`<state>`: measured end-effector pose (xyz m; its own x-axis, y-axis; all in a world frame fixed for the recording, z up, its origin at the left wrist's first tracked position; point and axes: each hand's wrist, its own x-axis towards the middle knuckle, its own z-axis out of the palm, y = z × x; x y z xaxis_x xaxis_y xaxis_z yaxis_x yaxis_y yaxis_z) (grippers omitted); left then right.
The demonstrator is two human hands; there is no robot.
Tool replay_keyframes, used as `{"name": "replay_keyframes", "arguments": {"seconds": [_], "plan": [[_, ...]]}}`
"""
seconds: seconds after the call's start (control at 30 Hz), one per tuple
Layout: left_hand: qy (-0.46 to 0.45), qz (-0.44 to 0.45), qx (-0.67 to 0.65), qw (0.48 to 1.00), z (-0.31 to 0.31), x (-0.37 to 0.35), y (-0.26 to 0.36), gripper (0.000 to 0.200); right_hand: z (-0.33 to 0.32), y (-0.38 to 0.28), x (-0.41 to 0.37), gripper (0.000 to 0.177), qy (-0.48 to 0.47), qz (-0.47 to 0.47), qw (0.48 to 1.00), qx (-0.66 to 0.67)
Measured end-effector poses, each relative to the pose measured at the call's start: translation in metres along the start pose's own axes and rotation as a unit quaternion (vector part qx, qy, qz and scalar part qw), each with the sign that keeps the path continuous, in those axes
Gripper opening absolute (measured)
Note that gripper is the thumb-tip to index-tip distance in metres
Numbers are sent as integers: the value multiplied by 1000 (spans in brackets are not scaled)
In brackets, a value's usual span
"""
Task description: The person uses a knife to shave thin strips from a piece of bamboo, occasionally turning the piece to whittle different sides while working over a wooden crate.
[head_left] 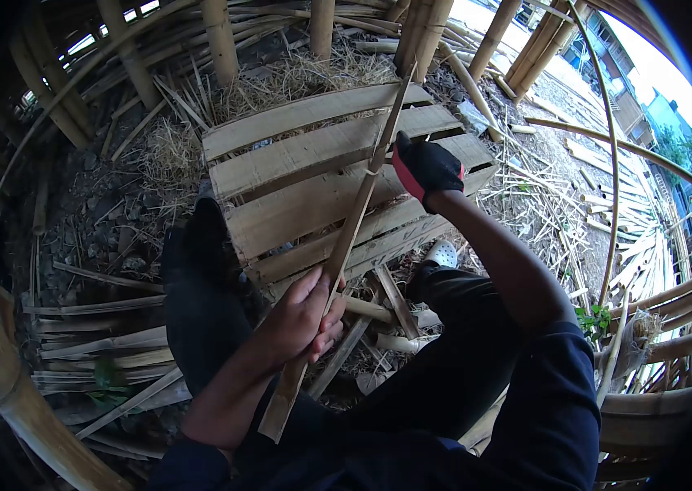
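A long bamboo strip (354,221) runs slantwise from near my lap up across a slatted wooden pallet (280,176). My left hand (305,315), bare, is wrapped round the lower part of the strip. The strip's upper end lies over the far slats. My right hand (430,170), in a black and red glove, is closed beside the strip's upper half, its thumb side right at the edge. What sits inside that fist is hidden, and I cannot tell what it is.
My legs straddle the near side of the pallet, with a white clog (442,254) on the right. Upright bamboo poles (219,41) stand behind. Split bamboo pieces (100,344) lie at the left, and straw and shavings (170,155) cover the ground. A thin bent cane (610,164) arcs at the right.
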<state>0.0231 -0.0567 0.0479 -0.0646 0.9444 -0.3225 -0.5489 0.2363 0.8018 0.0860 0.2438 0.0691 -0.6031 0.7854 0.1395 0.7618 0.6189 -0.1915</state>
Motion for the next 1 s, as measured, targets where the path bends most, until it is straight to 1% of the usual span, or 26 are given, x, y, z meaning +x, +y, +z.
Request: {"name": "replay_keyframes", "arguments": {"seconds": [0.07,0.17,0.2,0.3,0.37,0.43,0.5,0.53,0.57,0.63,0.73,0.77,0.8,0.83,0.87,0.9,0.93,0.97,1.0], "plan": [[-12,-2,2,1000,1,1,2,22,-3,11,4,67,14,6,1000,-11],[-22,-1,-20,1000,0,-1,6,23,-2,11,5,64,-5,26,1000,-13],[-23,-1,-28,999,-1,-3,8,24,-9,1,-6,69,-5,67,998,11],[-13,-1,-22,1000,-7,-6,11,24,-14,-16,-31,71,-68,41,997,23],[-20,-5,-13,1000,-4,-8,12,24,-16,-34,-47,76,-82,18,996,13],[-27,-13,-6,1000,0,-12,14,23,-13,-33,-44,74,-33,8,999,8],[-35,-16,0,999,4,-16,17,23,-8,-11,-19,72,36,-9,999,25],[-38,-18,0,999,4,-14,16,23,-10,-2,-3,72,33,29,999,-22],[-39,-18,0,999,4,-10,13,23,-6,6,-1,73,83,-8,995,-54],[-36,-12,-9,999,4,-5,11,24,-6,3,2,74,77,2,996,-47],[-41,-17,-11,999,7,-6,10,25,-18,0,4,61,72,6,993,-92],[-49,-25,-2,998,9,-12,13,25,-7,19,18,56,125,-18,986,-109],[-58,-32,6,998,10,-17,14,26,-20,39,25,47,150,0,983,-104],[-80,-45,8,996,8,-19,14,26,-12,81,46,40,202,-7,967,-158],[-103,-55,9,993,5,-20,15,26,-17,113,51,36,189,19,969,-156],[-124,-62,9,990,3,-19,15,27,-31,123,44,43,135,100,977,-130],[-132,-56,8,990,1,-18,15,26,-28,134,47,54,134,210,967,-55],[-140,-53,8,989,0,-16,13,26,-19,150,55,63,120,244,962,3],[-148,-53,9,988,-1,-15,13,26,-20,148,53,66,121,231,965,7]]}}
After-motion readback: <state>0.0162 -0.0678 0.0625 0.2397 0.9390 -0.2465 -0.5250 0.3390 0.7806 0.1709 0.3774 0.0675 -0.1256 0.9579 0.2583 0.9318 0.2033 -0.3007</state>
